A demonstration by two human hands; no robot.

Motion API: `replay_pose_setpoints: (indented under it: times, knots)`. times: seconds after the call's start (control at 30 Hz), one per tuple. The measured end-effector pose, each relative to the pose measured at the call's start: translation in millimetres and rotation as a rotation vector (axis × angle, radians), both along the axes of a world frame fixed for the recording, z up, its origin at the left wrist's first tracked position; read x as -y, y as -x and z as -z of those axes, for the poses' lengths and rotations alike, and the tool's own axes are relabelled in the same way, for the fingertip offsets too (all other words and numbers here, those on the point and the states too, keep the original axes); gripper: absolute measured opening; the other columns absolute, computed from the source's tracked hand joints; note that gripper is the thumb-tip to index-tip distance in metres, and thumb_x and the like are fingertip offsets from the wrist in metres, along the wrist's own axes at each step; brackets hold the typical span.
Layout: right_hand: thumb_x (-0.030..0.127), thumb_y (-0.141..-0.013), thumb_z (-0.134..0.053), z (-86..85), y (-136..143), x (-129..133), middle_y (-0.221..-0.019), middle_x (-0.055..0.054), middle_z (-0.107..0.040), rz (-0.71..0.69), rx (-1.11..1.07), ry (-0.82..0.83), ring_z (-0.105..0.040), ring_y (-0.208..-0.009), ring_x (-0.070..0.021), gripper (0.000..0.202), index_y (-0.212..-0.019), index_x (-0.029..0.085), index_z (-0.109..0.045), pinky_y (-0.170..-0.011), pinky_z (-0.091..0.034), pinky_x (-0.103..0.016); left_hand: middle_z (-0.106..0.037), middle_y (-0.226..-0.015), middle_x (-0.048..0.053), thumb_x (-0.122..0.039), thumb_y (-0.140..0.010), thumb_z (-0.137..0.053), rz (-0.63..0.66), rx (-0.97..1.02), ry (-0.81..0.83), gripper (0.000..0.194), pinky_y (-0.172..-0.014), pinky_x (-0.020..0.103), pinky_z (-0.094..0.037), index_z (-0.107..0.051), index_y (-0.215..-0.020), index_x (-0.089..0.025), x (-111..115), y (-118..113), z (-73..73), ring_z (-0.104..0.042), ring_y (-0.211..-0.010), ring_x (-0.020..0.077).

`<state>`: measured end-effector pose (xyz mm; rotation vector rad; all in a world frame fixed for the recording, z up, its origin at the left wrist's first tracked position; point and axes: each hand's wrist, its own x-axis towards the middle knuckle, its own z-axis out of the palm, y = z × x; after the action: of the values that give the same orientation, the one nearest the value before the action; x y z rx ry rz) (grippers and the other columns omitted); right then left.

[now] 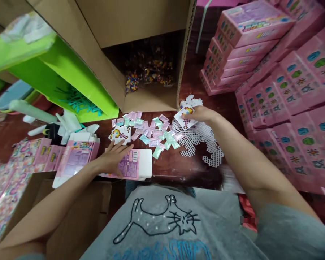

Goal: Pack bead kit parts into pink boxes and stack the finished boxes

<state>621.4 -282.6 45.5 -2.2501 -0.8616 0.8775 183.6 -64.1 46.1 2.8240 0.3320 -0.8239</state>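
My right hand (202, 114) pinches a white card (182, 122) printed with a colourful pixel pattern. Below it lies a pile of white plastic grid pieces (197, 135). My left hand (111, 159) rests with fingers stretched out over a pink box (130, 165) lying on its side, white flap toward the right. Its fingertips reach the lower edge of another patterned card (121, 133); whether they press on it I cannot tell. Between the hands are scattered several small pink, green and blue sachets (151, 133).
A large cardboard carton (148, 103) holding bags of colourful beads stands behind the sachets. Left of it is a bright green box (97, 97) with teal pieces. An upright pink box (79, 151) stands at left. Stacked pink boxes (243, 47) line the right side.
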Motion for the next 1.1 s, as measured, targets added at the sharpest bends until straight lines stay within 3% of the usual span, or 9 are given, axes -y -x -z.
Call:
replay_pose_setpoints:
  times: [0.07,0.13,0.23,0.3,0.5,0.63,0.77,0.9,1.1]
  knots:
    - [0.043,-0.085,-0.092,7.2,8.4,-17.8,-0.108,-0.02,-0.079,0.004,0.099,0.103,-0.074,-0.116,-0.0385,0.038,-0.103,0.014,-0.076,-0.107,-0.058,-0.053,-0.052,-0.177,0.025,-0.035,-0.067,-0.105,-0.023,0.105,0.002,0.136,-0.144,0.073,-0.015,-0.032,-0.182,-0.021,6.5,2.5,-1.8,-0.034,-0.174,0.0503]
    - [0.043,-0.087,-0.09,11.4,17.0,-25.7,-0.114,-0.02,-0.079,-0.018,0.15,0.164,-0.074,-0.118,-0.0384,0.039,-0.111,0.014,-0.077,-0.108,-0.057,-0.05,-0.06,-0.168,0.023,-0.028,-0.074,-0.101,-0.095,0.209,0.009,0.118,-0.14,0.067,-0.032,-0.043,-0.177,-0.022,12.8,7.4,-9.2,-0.052,-0.162,0.0466]
    - [0.041,-0.087,-0.088,11.3,25.3,-30.8,-0.116,-0.019,-0.08,-0.035,0.166,0.207,-0.076,-0.117,-0.0374,0.044,-0.12,0.014,-0.078,-0.104,-0.059,-0.048,-0.068,-0.155,0.016,-0.033,-0.091,-0.088,-0.232,0.358,0.099,0.075,-0.122,0.054,-0.057,-0.062,-0.161,-0.026,15.3,16.9,-25.4,-0.072,-0.138,0.0373]
    - [0.039,-0.087,-0.088,9.0,28.5,-35.5,-0.117,-0.019,-0.08,-0.028,0.167,0.222,-0.076,-0.117,-0.0375,0.045,-0.122,0.013,-0.078,-0.105,-0.061,-0.048,-0.071,-0.148,0.013,-0.04,-0.096,-0.083,-0.337,0.494,0.189,0.059,-0.116,0.049,-0.06,-0.069,-0.151,-0.026,13.2,22.9,-34.5,-0.074,-0.132,0.034]
    - [0.041,-0.083,-0.089,-15.9,39.6,-32.2,-0.122,-0.016,-0.082,-0.013,0.052,0.1,-0.079,-0.114,-0.0336,0.049,-0.123,0.017,-0.074,-0.106,-0.065,-0.049,-0.079,-0.133,0.009,-0.054,-0.088,-0.089,-0.758,0.725,0.51,0.069,-0.106,0.047,-0.066,-0.065,-0.145,-0.023,20.7,41.5,-38.5,-0.079,-0.117,0.032]
    - [0.051,-0.069,-0.1,-56.4,65.8,-17.2,-0.128,-0.009,-0.081,0.056,-0.203,-0.43,-0.078,-0.116,-0.033,0.064,-0.12,0.031,-0.068,-0.107,-0.067,-0.054,-0.083,-0.127,0.008,-0.045,-0.082,-0.093,-0.936,0.804,0.645,0.063,-0.101,0.044,-0.068,-0.066,-0.135,-0.022,40.1,39.7,-26.8,-0.081,-0.112,0.03]
    - [0.046,-0.071,-0.103,-82.2,114.4,-31.4,-0.141,-0.003,-0.076,-0.114,-0.175,-0.798,-0.076,-0.127,-0.0311,0.072,-0.13,0.04,-0.063,-0.109,-0.066,-0.051,-0.083,-0.132,0.01,-0.041,-0.072,-0.101,-0.959,0.948,0.851,0.069,-0.102,0.044,-0.068,-0.069,-0.13,-0.021,55.6,15.2,-9.8,-0.081,-0.117,0.03]
    - [0.049,-0.08,-0.098,-80.3,148.0,-55.9,-0.138,-0.006,-0.074,-0.31,0.043,-0.81,-0.076,-0.121,-0.0307,0.073,-0.141,0.036,-0.06,-0.103,-0.067,-0.048,-0.084,-0.133,0.013,-0.041,-0.071,-0.104,-0.949,1.036,1.058,0.075,-0.102,0.042,-0.069,-0.069,-0.133,-0.019,64.1,-3.5,1.4,-0.082,-0.117,0.0295]
    - [0.052,-0.098,-0.082,-80.7,155.3,-70.9,-0.133,-0.01,-0.078,-0.62,0.295,-0.536,-0.075,-0.121,-0.033,0.049,-0.139,0.029,-0.071,-0.108,-0.062,-0.053,-0.086,-0.126,0.012,-0.046,-0.072,-0.105,-0.959,1.094,1.098,0.074,-0.101,0.044,-0.069,-0.07,-0.131,-0.019,61.3,-4.2,9.8,-0.084,-0.113,0.0298]
